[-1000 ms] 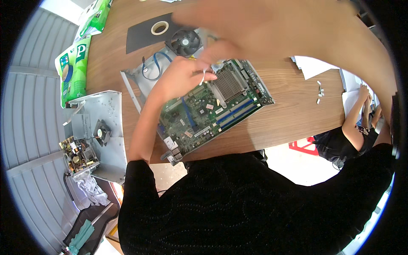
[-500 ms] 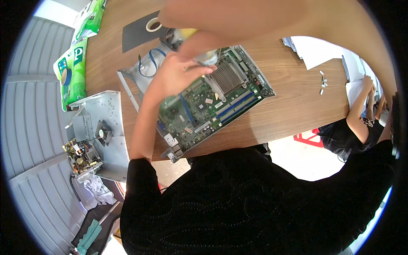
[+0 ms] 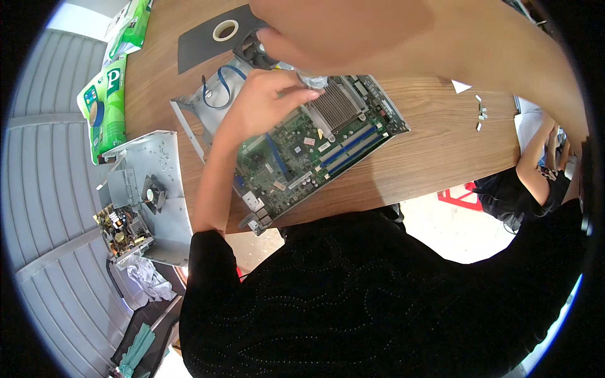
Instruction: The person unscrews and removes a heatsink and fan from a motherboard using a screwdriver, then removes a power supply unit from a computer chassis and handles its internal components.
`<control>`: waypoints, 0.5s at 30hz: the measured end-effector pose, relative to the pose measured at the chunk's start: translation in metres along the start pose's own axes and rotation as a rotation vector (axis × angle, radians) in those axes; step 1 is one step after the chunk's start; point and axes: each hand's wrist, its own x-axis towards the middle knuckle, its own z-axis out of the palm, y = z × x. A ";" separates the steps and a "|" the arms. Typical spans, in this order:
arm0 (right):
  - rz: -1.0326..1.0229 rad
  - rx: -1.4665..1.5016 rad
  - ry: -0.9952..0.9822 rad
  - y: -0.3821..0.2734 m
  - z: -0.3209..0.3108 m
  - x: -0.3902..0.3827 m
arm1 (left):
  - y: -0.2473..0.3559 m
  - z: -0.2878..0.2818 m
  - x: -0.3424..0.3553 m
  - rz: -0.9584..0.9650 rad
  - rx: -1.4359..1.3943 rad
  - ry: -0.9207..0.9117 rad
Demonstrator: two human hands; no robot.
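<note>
A green motherboard point(image 3: 252, 167) in an open metal chassis lies across the table in front of me, with a finned heat sink point(image 3: 337, 108) near its far right. My left hand point(image 3: 265, 104) reaches over the board, fingers closed at a shiny silvery piece point(image 3: 312, 80) beside the heat sink; what exactly it grips is partly hidden. My right hand point(image 3: 287, 47) comes in from above, close to a black fan point(image 3: 252, 51) at the far side of the chassis. Its own wrist and forearm hide most of its fingers. A blue cable point(image 3: 220, 85) loops over the chassis left of my left hand.
A tape roll point(image 3: 225, 30) rests on a dark mat point(image 3: 195, 50) at the back. Green packs point(image 3: 113, 120) line the left edge. An opened metal case point(image 3: 173, 220) with another fan and a circuit board stands left. Small white pieces point(image 3: 482, 112) lie right, near another person's arm point(image 3: 532, 160).
My right hand has shifted slightly up, uncovering the black fan. The yellow item blurred near it is now mostly hidden. My left hand stays near the heat sink.
</note>
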 end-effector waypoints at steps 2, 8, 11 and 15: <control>-0.021 0.001 0.006 -0.001 0.002 0.002 | 0.003 0.003 0.000 0.013 -0.034 0.039; -0.091 -0.001 0.044 -0.001 0.007 0.011 | 0.005 0.002 0.000 0.011 0.025 0.083; -0.131 -0.011 0.068 -0.002 0.006 0.013 | 0.006 0.005 -0.003 0.044 0.155 0.139; -0.148 -0.020 0.136 -0.002 0.004 0.011 | 0.012 0.016 -0.007 0.064 0.355 0.256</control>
